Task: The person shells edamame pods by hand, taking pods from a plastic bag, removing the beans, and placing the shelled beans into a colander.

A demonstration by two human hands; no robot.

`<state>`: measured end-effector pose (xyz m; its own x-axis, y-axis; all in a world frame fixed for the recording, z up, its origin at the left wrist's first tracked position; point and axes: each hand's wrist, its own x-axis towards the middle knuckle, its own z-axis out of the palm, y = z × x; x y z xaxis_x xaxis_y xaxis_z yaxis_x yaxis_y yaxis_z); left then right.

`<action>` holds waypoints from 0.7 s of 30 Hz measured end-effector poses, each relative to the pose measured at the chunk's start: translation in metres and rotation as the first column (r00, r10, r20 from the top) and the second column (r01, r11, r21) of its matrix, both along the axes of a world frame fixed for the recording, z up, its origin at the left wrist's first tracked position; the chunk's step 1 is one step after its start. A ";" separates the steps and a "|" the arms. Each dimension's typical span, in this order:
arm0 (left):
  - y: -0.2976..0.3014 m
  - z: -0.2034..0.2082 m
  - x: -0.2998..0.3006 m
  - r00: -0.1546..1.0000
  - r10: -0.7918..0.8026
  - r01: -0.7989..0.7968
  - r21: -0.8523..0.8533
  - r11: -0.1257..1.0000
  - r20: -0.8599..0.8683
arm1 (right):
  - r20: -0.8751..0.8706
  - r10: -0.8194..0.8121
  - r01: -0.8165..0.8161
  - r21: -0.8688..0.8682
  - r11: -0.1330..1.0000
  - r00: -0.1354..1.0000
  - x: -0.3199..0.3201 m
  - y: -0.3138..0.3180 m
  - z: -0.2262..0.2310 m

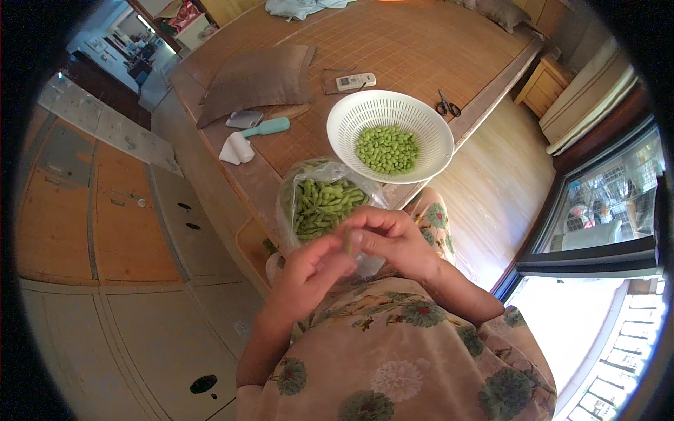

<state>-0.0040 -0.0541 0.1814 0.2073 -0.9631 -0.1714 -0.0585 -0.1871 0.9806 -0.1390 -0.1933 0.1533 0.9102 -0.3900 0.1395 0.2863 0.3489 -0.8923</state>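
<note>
A green soybean pod (349, 243) is pinched between my two hands, mostly covered by the fingers. My left hand (303, 272) has its fingertips closed at the pod's near side, slightly blurred. Thumb and forefinger of my right hand (393, 241) press together on the other side. Just beyond the hands, a clear plastic bag (286, 203) stands open, full of green soybean pods (328, 200). To its right and farther off, a white colander (434, 133) holds a heap of shelled green soybeans (387, 149).
On the woven mat (414, 49) lie a brown cushion (263, 77), a remote control (356, 82), and black scissors (447, 105). A teal-handled lint roller (265, 128) lies at the left edge. Wooden cabinets (130, 210) stand at left, a glass door (604, 203) at right.
</note>
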 end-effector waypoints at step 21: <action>-0.005 0.026 -0.016 0.878 0.117 -0.043 -0.167 0.985 0.464 | -0.016 -0.109 0.109 0.025 0.994 0.994 -0.011 0.009 0.014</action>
<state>-0.0195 -0.0590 0.2074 0.3050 -0.9462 0.1084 -0.5111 -0.0665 0.8569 -0.1502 -0.1846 0.1669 0.8639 -0.4903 0.1153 0.3110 0.3394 -0.8877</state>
